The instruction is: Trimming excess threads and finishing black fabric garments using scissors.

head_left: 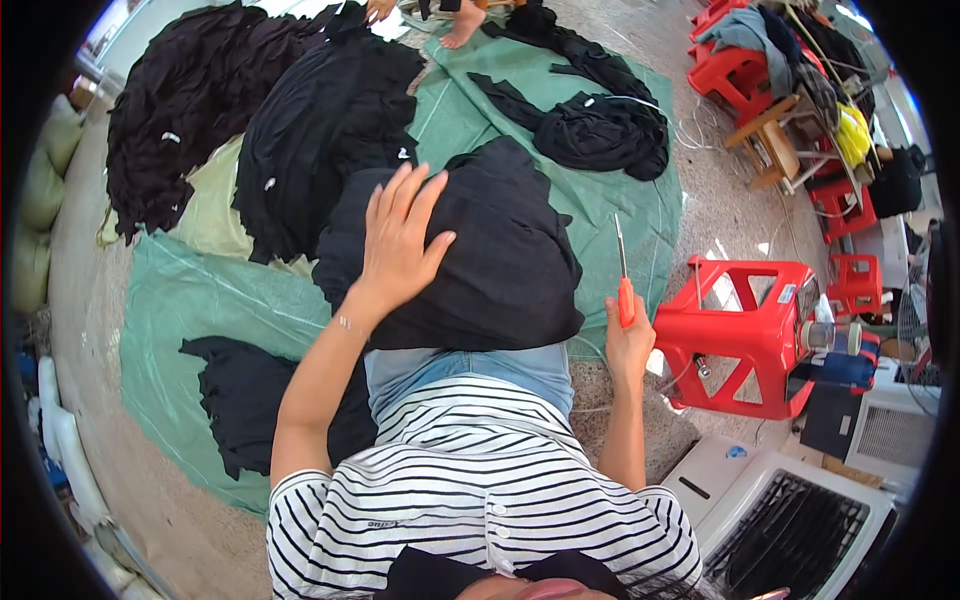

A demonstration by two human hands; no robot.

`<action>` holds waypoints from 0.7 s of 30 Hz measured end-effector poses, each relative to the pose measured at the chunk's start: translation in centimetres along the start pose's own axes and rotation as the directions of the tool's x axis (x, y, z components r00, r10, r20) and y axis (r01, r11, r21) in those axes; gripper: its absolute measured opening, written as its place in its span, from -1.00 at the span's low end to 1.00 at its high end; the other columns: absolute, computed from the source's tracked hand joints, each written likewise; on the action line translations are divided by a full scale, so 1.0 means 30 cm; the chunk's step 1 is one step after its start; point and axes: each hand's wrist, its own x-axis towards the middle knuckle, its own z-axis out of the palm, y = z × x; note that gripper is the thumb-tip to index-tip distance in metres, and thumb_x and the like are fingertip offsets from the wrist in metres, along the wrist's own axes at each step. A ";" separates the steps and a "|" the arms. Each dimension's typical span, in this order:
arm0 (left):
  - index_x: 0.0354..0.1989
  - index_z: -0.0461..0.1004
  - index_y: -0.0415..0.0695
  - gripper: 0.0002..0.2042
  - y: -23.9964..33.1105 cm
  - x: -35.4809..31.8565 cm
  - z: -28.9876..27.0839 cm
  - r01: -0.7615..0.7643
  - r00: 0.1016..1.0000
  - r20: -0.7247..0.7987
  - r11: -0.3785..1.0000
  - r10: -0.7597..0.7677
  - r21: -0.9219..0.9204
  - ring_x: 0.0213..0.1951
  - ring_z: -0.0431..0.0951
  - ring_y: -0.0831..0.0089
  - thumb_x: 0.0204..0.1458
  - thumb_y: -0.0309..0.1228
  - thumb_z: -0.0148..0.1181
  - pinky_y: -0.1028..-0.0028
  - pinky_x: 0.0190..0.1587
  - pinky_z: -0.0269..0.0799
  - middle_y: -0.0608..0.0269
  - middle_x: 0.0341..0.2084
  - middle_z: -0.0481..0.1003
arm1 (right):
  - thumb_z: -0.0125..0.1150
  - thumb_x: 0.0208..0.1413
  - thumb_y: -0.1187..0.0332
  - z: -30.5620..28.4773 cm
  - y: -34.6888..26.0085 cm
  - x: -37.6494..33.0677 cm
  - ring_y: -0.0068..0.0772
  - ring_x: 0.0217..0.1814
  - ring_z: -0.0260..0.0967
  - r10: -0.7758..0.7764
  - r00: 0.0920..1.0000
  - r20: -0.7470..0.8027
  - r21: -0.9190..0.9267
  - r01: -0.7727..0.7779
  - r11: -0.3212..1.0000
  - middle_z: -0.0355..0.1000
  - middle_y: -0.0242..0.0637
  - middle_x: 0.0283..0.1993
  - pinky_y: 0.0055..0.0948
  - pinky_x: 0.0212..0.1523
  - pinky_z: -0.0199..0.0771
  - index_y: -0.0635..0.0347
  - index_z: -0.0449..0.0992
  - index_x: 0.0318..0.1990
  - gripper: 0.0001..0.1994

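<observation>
A heap of black cloth [490, 250] lies across my lap and thighs. My left hand [398, 240] rests on its left part, palm down with the fingers spread. Off to the right of the cloth, my right hand [629, 340] is closed round an orange-red handled tool [626, 300]. Its slim metal blade points up and away from me; whether it is a pair of scissors seen edge-on or a single blade, I cannot tell. The tool is apart from the cloth.
Dark cloth piles [330, 120] lie at the far left, more black cloth [600, 135] at the far right, and some [250, 400] near left, on a green sheet [170, 330]. A red stool [735, 335] stands at right. Another person's bare foot [463, 25] shows at the top.
</observation>
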 end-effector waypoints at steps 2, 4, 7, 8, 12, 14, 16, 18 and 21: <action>-0.06 0.50 -0.08 -0.70 -0.071 0.078 0.046 -0.066 0.972 0.228 0.997 0.056 0.038 0.40 0.05 0.00 0.01 -0.34 0.28 -0.22 0.34 -0.08 0.10 0.26 0.29 | 0.23 0.20 0.11 0.012 0.046 0.000 0.12 -0.28 0.51 0.137 0.987 0.079 0.034 -0.140 0.990 0.52 0.04 -0.35 -0.13 -0.24 0.45 0.11 0.49 0.04 -0.64; -0.24 0.46 -0.13 -0.88 -0.088 0.113 0.052 -0.171 0.951 0.259 0.985 0.167 -0.006 0.30 0.22 0.06 0.05 -0.46 0.20 -0.15 0.32 0.01 0.13 -0.07 0.48 | 0.24 0.20 0.12 0.030 0.081 -0.008 0.10 -0.26 0.52 0.139 0.988 0.072 0.054 -0.143 0.988 0.53 0.03 -0.33 -0.15 -0.22 0.46 0.10 0.49 0.06 -0.63; -0.31 0.41 -0.17 -0.93 -0.052 0.074 -0.032 -0.198 0.949 0.218 0.970 0.226 -0.141 0.05 0.42 0.04 0.05 -0.54 0.16 0.00 0.20 0.21 0.14 -0.32 0.50 | 0.25 0.19 0.14 0.034 0.105 -0.016 0.05 -0.23 0.54 0.163 0.983 0.083 0.086 -0.170 0.982 0.54 0.02 -0.30 -0.19 -0.17 0.47 0.09 0.47 0.09 -0.62; -0.34 0.39 -0.19 -0.94 -0.020 0.049 -0.076 -0.155 0.960 0.190 0.954 0.207 -0.258 -0.11 0.51 0.04 0.04 -0.57 0.14 0.10 0.09 0.34 0.14 -0.42 0.48 | 0.26 0.19 0.15 0.034 0.113 -0.012 0.01 -0.21 0.55 0.184 0.979 0.090 0.098 -0.193 0.976 0.54 0.02 -0.27 -0.21 -0.15 0.47 0.09 0.47 0.11 -0.61; -0.35 0.38 -0.23 -0.88 0.069 -0.137 -0.284 0.021 0.931 0.352 0.948 0.097 -0.318 -0.36 0.52 0.14 0.03 -0.55 0.22 0.32 -0.37 0.43 0.15 -0.47 0.45 | 0.27 0.18 0.18 0.071 0.144 0.023 -0.10 -0.17 0.56 0.187 0.977 0.099 0.190 -0.203 0.961 0.55 0.00 -0.23 -0.24 -0.11 0.46 0.11 0.47 0.10 -0.62; -0.32 0.39 -0.22 -0.83 0.067 -0.195 -0.279 0.041 0.928 0.368 0.962 0.063 -0.269 -0.33 0.53 0.14 0.01 -0.48 0.27 0.31 -0.33 0.45 0.16 -0.40 0.45 | 0.28 0.17 0.22 0.096 0.148 0.057 -0.18 -0.09 0.55 0.164 0.978 0.127 0.242 -0.191 0.951 0.55 -0.03 -0.15 -0.28 -0.06 0.46 0.12 0.47 0.12 -0.61; -0.07 0.43 -0.20 -0.57 0.062 -0.249 -0.262 0.089 0.917 0.398 0.984 -0.020 -0.155 -0.11 0.53 0.09 -0.06 -0.28 0.39 0.27 -0.15 0.49 0.10 -0.06 0.41 | 0.29 0.16 0.22 0.111 0.094 0.083 -0.21 -0.06 0.54 0.092 0.989 0.113 0.265 -0.119 0.957 0.55 -0.05 -0.13 -0.29 -0.04 0.45 0.13 0.46 0.13 -0.60; 0.06 0.38 -0.18 -0.44 0.065 -0.259 -0.236 0.112 0.925 0.373 0.989 -0.066 -0.101 -0.01 0.48 0.05 -0.09 -0.23 0.42 0.24 -0.10 0.48 0.06 0.05 0.34 | 0.30 0.15 0.23 0.129 0.046 0.124 -0.24 -0.02 0.53 0.024 0.996 0.087 0.285 -0.047 0.957 0.55 -0.06 -0.11 -0.30 -0.02 0.45 0.13 0.45 0.13 -0.58; 0.32 0.26 -0.08 -0.14 0.070 -0.237 -0.223 0.245 0.898 0.401 0.963 -0.182 -0.112 0.24 0.29 -0.04 -0.22 -0.11 0.48 0.18 0.10 0.39 -0.03 0.31 0.11 | 0.29 0.15 0.34 0.182 0.008 0.219 -0.27 0.07 0.50 -0.087 0.989 0.120 0.324 0.044 0.945 0.54 -0.14 -0.01 -0.34 0.02 0.43 0.14 0.40 0.19 -0.55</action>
